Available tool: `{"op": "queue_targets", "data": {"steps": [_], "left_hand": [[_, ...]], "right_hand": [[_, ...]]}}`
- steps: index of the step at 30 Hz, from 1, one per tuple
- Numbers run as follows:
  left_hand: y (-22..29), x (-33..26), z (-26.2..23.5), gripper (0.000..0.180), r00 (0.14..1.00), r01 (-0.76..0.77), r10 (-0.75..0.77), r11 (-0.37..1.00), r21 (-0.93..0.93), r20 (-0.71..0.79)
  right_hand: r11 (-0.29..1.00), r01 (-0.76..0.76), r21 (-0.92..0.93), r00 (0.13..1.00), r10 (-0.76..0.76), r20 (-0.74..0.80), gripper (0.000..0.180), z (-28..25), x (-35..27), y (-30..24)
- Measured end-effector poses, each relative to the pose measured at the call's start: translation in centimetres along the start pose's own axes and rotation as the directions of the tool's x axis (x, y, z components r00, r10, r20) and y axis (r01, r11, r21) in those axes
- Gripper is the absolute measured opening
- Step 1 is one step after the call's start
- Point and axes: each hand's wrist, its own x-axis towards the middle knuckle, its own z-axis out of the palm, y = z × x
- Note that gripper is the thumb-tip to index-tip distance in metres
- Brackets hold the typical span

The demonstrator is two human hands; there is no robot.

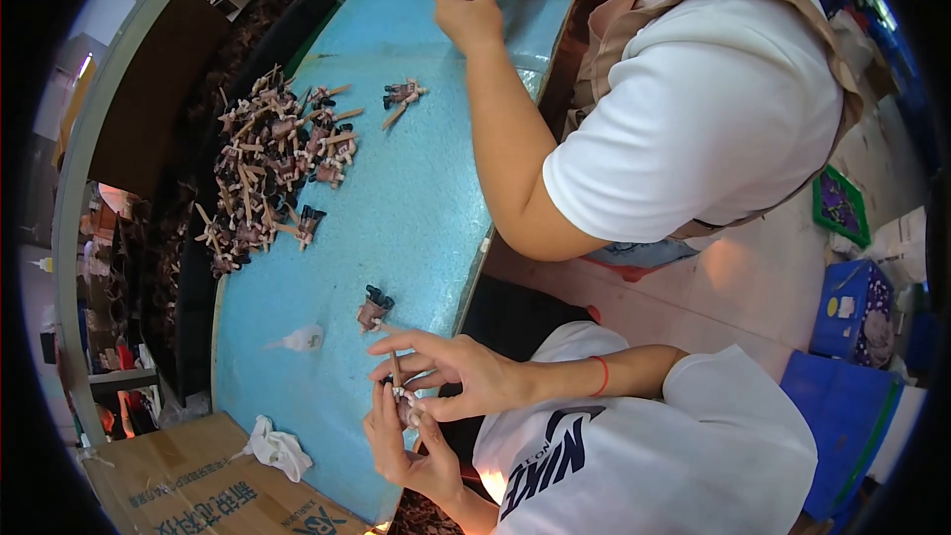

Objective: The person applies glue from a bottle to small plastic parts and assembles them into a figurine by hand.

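Observation:
A small figurine [406, 408] with a brownish-pink body and a flat tan stick-like part [394, 369] is between my hands over the table's near edge. My left hand [411, 451] is closed around its lower side, thumb and fingers pinching it. From above, my right hand [461, 374], with a red string on the wrist, is bent over the same figurine, thumb and fingertips at its body and stick. Fingers partly hide the figurine. Just beyond my right fingertips lies another figurine [373, 308] with dark legs, on the blue table [396, 228].
A heap of similar figurines [272, 163] lies along the table's far side, and a single one [401, 99] apart. A translucent bottle [305, 339], white cloth [279, 449] and cardboard box [198, 481] are nearby. A co-worker's hands [475, 5] hold a small piece beside me.

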Motion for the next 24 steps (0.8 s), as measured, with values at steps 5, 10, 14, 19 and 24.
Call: {"op": "queue_targets", "data": {"steps": [5, 10, 14, 19, 24], "left_hand": [[-0.2, 0.4, 0.3, 0.041, 1.0, 0.011, -0.011, 1.0, -0.025, 0.012], [0.3, 0.6, -0.3, 0.036, 0.998, 0.048, -0.049, 0.998, -0.035, -0.028], [0.4, 1.3, -0.5, 0.037, 0.999, -0.035, 0.035, 0.999, -0.034, -0.028], [0.2, 1.3, -0.8, 0.047, 0.999, -0.029, 0.025, 0.993, -0.114, -0.035], [-0.8, 1.1, -1.2, 0.047, 0.999, -0.005, -0.01, 0.959, -0.284, -0.052]], "right_hand": [[0.997, 0.08, -0.007, 0.996, -0.08, -0.041, 0.065, -0.3, 0.4, 0.5], [1.0, 0.017, 0.022, 1.0, -0.017, 0.009, 0.064, 0.1, 0.8, -0.4], [0.991, -0.013, 0.135, 0.999, 0.017, -0.029, 0.065, 0.4, 0.3, -1.0], [0.997, 0.028, 0.073, 1.0, -0.027, -0.015, 0.064, 0.7, 0.6, -1.2], [0.993, 0.012, -0.119, 0.999, -0.007, 0.042, 0.064, 0.8, 1.2, -1.7]]}}
